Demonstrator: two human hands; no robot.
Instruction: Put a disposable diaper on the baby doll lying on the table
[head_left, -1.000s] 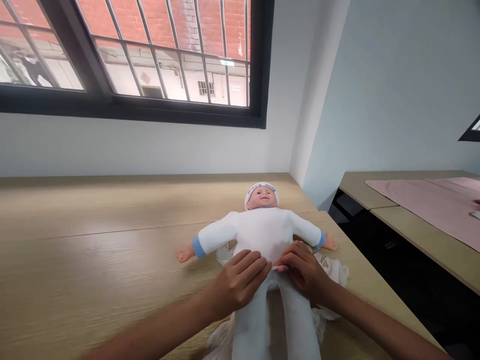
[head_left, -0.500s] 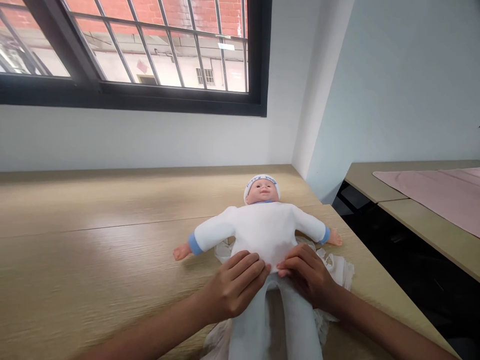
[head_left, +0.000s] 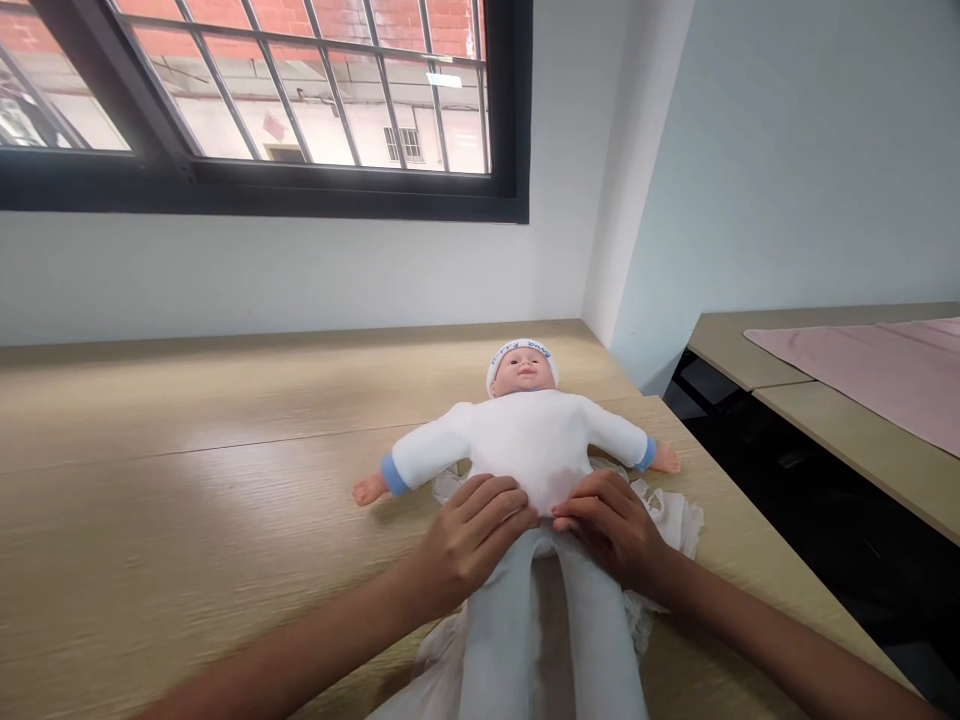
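A baby doll (head_left: 525, 374) lies on its back on the wooden table, arms spread, with a white cap that has blue lettering. It wears a white long-sleeved top (head_left: 529, 440) with blue cuffs and pale trousers (head_left: 499, 640). My left hand (head_left: 476, 535) has its fingers closed at the top's lower hem, on the left side of the waist. Across from it, my right hand (head_left: 611, 525) pinches the same hem on the right. The fingertips are a short gap apart. Thin white lacy cloth (head_left: 675, 520) is spread beneath the doll.
The light wooden table (head_left: 187, 540) reaches back to the wall under a barred window (head_left: 315, 90). Beyond the table's right edge is a dark gap (head_left: 810, 480). Another table (head_left: 847, 440) there carries a pink cloth (head_left: 870, 375).
Both hands stay at the hem and have shifted hardly at all against the doll. The whole view has moved slightly, so the doll and hands appear a little higher.
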